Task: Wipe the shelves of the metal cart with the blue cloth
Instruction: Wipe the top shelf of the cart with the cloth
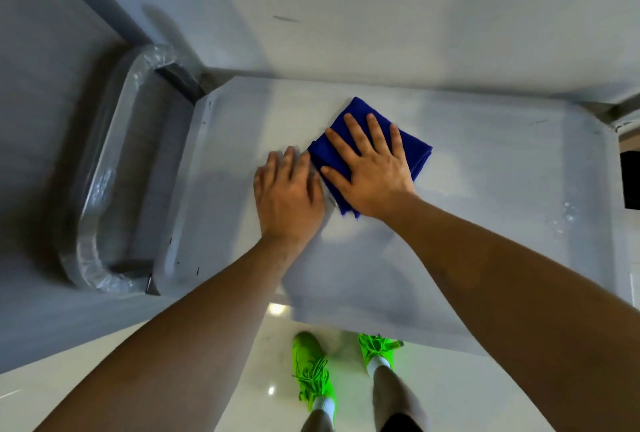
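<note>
While the right hand (pixel 372 168) presses flat-fingered on the folded blue cloth (pixel 414 144), the left hand (pixel 289 194) lies flat just beside it on the grey metal cart's top shelf (pixel 485 161).

Folded blue cloth (pixel 372 151) lies flat under the pressing palm on the cart (pixel 485 161) top shelf.

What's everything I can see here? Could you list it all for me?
cloth: one, blue, folded, lying on the cart's top shelf under the right hand
top shelf: one, pale grey metal, centre of view
cart handle: one, grey, wrapped in clear plastic, at the shelf's left end
floor: white glossy tiles, below the cart
shoes: two, bright green, on the floor
left hand: one, flat on the shelf beside the cloth
right hand: one, fingers spread flat on the cloth
</note>
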A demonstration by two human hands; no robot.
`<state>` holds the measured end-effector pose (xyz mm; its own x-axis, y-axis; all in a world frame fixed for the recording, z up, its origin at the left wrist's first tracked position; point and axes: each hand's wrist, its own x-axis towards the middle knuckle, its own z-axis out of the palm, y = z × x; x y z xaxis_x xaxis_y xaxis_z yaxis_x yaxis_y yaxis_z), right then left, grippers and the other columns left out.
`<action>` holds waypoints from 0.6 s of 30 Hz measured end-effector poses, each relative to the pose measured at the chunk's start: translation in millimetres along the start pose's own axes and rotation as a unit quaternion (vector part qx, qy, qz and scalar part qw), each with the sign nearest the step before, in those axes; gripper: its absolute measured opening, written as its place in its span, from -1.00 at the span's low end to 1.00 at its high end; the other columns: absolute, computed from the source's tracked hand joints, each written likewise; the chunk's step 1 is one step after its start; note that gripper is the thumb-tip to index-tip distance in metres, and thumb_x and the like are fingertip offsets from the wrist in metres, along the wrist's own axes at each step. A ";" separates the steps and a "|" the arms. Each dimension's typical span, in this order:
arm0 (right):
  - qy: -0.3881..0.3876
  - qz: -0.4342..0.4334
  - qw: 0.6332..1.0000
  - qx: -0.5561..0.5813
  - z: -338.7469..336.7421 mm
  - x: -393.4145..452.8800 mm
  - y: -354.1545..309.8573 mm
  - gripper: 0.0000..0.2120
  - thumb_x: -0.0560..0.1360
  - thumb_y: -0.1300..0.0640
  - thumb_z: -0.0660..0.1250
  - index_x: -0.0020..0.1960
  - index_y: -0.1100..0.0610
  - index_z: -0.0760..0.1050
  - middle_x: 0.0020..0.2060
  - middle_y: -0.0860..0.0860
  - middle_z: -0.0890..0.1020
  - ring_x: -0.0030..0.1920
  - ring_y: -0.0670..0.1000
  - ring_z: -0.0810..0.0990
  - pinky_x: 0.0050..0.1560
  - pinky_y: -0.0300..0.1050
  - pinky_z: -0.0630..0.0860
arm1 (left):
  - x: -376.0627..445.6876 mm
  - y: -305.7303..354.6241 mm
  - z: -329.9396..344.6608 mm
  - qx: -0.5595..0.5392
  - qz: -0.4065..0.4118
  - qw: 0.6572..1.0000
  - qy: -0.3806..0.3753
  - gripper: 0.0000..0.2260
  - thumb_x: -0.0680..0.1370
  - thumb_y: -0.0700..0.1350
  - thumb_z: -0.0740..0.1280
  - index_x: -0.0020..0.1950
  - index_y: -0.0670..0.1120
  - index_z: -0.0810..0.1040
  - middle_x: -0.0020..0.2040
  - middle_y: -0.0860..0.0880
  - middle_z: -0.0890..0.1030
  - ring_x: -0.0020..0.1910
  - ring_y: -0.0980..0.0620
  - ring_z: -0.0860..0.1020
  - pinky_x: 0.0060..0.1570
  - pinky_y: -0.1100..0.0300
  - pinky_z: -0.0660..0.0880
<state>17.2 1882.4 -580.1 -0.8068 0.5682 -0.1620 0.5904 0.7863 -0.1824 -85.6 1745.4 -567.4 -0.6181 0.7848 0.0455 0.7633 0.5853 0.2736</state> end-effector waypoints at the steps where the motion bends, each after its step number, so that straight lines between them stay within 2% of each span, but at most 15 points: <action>1: 0.001 0.009 1.000 0.001 -2.5 3.7 9.3 -0.30 0.60 -0.43 -0.23 0.66 -0.18 -0.09 0.68 -0.01 -0.09 0.65 0.15 -0.20 0.57 0.28 -0.30 | 2.4 2.2 6.1 0.009 -0.013 1.000 -0.008 -0.57 0.65 -0.01 0.19 0.49 -0.13 0.41 0.48 -0.19 0.43 0.50 -0.25 0.29 0.45 -0.21 0.20; 6: 0.015 0.064 0.998 0.017 -6.9 21.6 30.0 -0.30 0.59 -0.44 -0.23 0.66 -0.19 -0.09 0.68 -0.02 -0.10 0.65 0.16 -0.20 0.57 0.28 -0.30 | -1.4 -2.3 27.9 0.043 -0.024 0.999 -0.019 -0.51 0.69 0.09 0.01 0.57 -0.06 0.28 0.58 -0.13 0.26 0.59 -0.18 0.12 0.54 -0.15 -0.02; 10: 0.035 0.108 0.993 0.035 -3.3 33.4 16.9 -0.29 0.59 -0.43 -0.24 0.66 -0.17 -0.08 0.68 0.00 -0.10 0.64 0.19 -0.22 0.56 0.33 -0.29 | -2.7 -5.0 31.7 0.053 -0.020 0.998 -0.004 -0.52 0.69 0.11 0.00 0.56 -0.05 0.30 0.57 -0.13 0.28 0.58 -0.17 0.13 0.54 -0.14 -0.02; 18: 0.027 0.109 0.993 0.042 6.8 -8.7 -7.2 -0.31 0.61 -0.40 -0.25 0.67 -0.15 -0.10 0.68 0.03 -0.10 0.64 0.22 -0.24 0.55 0.33 -0.32 | -3.2 0.9 25.3 0.038 -0.019 0.999 -0.014 -0.53 0.69 0.07 0.03 0.56 -0.08 0.31 0.57 -0.14 0.27 0.58 -0.19 0.12 0.53 -0.17 -0.03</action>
<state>20.2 1870.1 -584.0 -0.6587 0.7365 -0.1539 0.7489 0.6220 -0.2286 -78.1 1748.7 -591.7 -0.6430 0.7658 0.0094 0.7515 0.6285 0.2004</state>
